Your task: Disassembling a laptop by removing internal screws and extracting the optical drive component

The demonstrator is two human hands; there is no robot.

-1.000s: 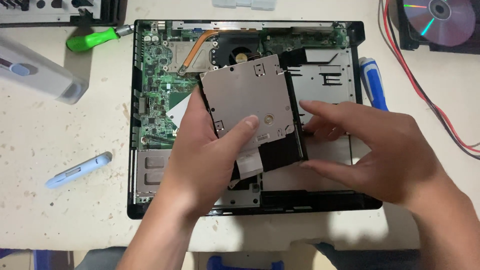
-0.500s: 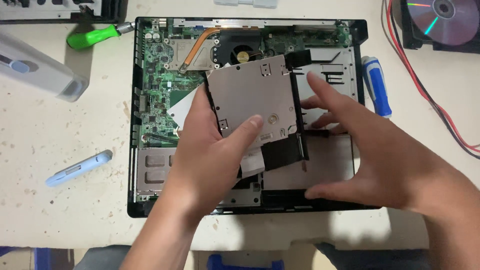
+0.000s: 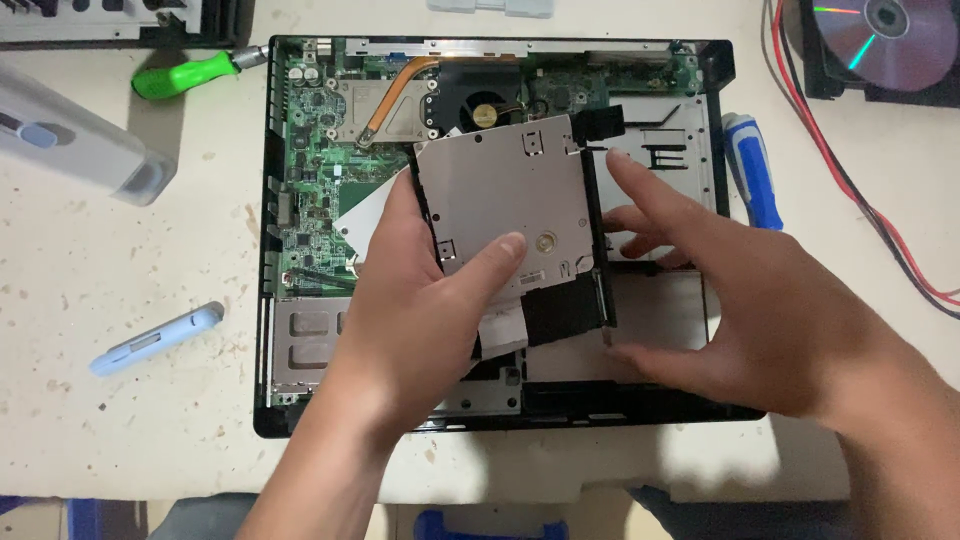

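An opened laptop chassis [image 3: 270,300] lies on the table with its green circuit board [image 3: 310,170], copper heat pipe and fan exposed. My left hand [image 3: 420,310] grips a flat grey optical drive [image 3: 505,195] from its lower left, thumb on top, holding it tilted over the chassis. My right hand [image 3: 740,300] hovers at the drive's right edge with fingers spread, fingertips near the drive's black side and the silver metal bay [image 3: 660,150].
A green-handled screwdriver [image 3: 190,75] lies at the upper left, a blue-handled one [image 3: 750,170] right of the chassis. A light blue tool [image 3: 155,340] rests on the left. A disc [image 3: 885,35] and red wires [image 3: 850,190] sit at the upper right.
The drive has shifted up and right over the chassis. My right hand has come off the drive and opened, fingers now spread beside its right edge.
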